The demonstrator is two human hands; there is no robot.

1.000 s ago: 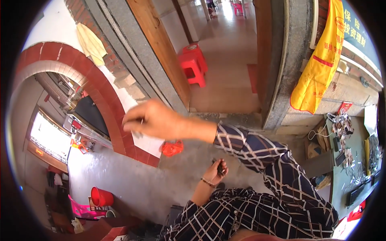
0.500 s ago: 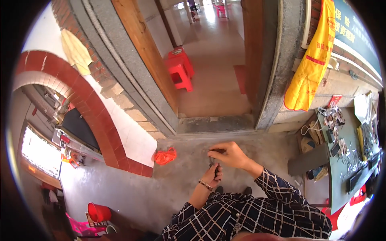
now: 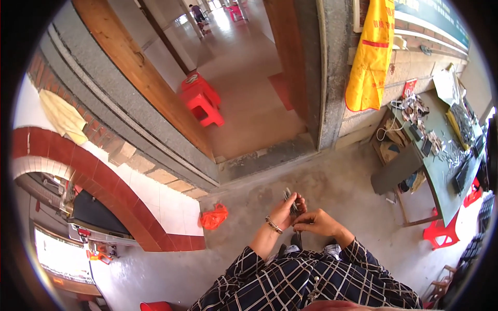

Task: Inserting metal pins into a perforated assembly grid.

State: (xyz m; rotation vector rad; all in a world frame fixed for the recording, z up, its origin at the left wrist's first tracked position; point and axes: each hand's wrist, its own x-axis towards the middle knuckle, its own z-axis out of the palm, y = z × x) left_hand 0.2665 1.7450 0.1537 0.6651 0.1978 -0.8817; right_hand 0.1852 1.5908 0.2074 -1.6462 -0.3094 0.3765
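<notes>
Currently, in the head view, both forearms rise from the lower edge in dark plaid sleeves and converge in front of the torso, above the grey floor. The left forearm slants up and to the right; a bracelet encircles its wrist. The left hand is closed, its thumb and fingers curled around a bundle of thin, greyish pieces. The right forearm slants up and to the left. The right hand is set just below and to the right of the left hand, back of the hand upward, thumb and fingers brought to a narrow pinch and directed left. Whether the pinch holds a piece cannot be told at this scale, nor whether the two hands touch.

The bundle is located in the left hand's grip. Its upper ends project beyond the left thumb, away from the torso; its lower part is hidden by the fingers. Relative to the right hand, the bundle is near, above and to the left of the fingertips.

A red plastic bag rests on the floor to the left of the hands, at the wall corner. The green-topped bench stands to the right, well apart from the hands, and carries scattered slender pieces.
</notes>
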